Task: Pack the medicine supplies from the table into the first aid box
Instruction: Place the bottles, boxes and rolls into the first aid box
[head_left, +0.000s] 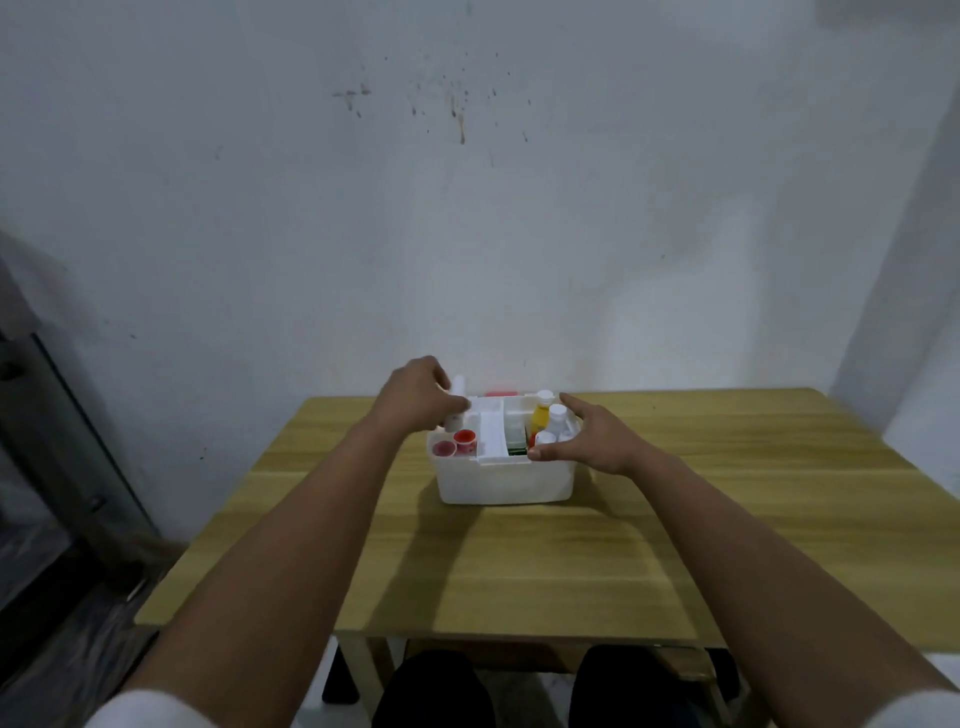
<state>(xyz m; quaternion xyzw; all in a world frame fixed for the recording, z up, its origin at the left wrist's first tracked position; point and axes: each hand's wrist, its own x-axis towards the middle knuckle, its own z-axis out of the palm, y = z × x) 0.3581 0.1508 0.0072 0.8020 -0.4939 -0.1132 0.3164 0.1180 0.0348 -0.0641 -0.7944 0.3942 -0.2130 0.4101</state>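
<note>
Setting: we see a wooden table (675, 519) set against a pale, stained wall (467, 208).
First aid box: the white first aid box (506, 486) stands open-topped near the table's far middle; a white divider tray (493, 431) spans its centre.
Left compartment: we note two red-capped containers (457, 441) standing at the near-left corner.
Right compartment: a yellow bottle (540, 418) with a white cap stands beside white bottles (556, 421); something green lies beside them, too small to identify.
Left hand: our left hand (415, 397) is above the box's far-left corner, fingers closed around a small white tube-like container (458, 389), held upright.
Right hand: our right hand (597, 441) rests at the box's right rim, fingers spread, thumb touching the near edge, grasping nothing.
Behind box: a red object (501, 393) shows just past the far rim.
</note>
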